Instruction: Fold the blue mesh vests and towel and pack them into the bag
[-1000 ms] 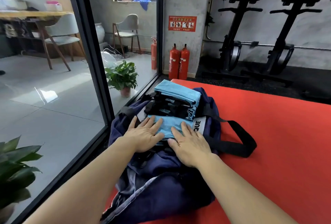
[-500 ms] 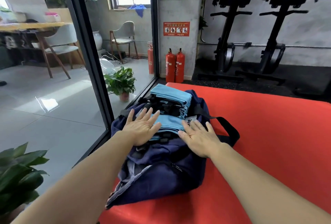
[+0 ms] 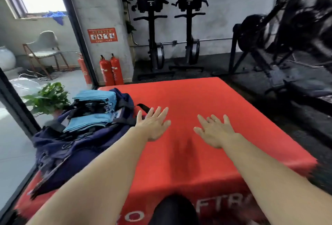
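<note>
A red mat (image 3: 197,102) lay in front, white letters along its near edge. Two extinguishers (image 3: 111,70) stood by a grey pillar (image 3: 100,9), under a red sign (image 3: 102,35). Behind glass at left were a plant (image 3: 47,97), a chair (image 3: 45,46) and a white vase (image 3: 6,58). Two black machines (image 3: 152,27) stood by the far wall

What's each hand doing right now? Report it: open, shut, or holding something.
Left hand: open, fingers spread, holding nothing, over the red mat.
Right hand: open, fingers spread, holding nothing.
</note>
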